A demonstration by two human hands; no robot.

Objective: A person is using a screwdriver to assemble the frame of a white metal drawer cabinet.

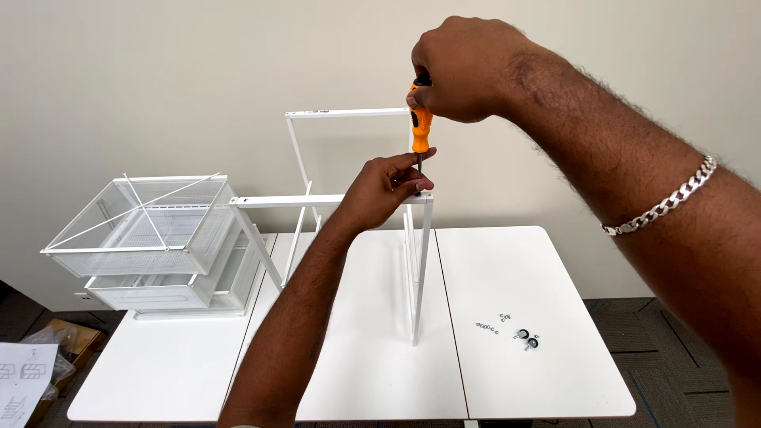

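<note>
Two white mesh baskets (151,238) are stacked at the table's (357,380) left edge. Two small castors (525,338) are seen near its right edge, and one screwdriver (421,127) is held.

Two items of this kind are in view, both on the floor at the lower left, beside the white table (158,380). A printed instruction sheet (24,384) lies flat at the frame edge: white paper, rectangular, bearing grey line diagrams. Just behind it stands an open brown cardboard box (75,339), partly hidden by the table edge, with clear crumpled plastic wrapping (47,342) lying against it.
</note>
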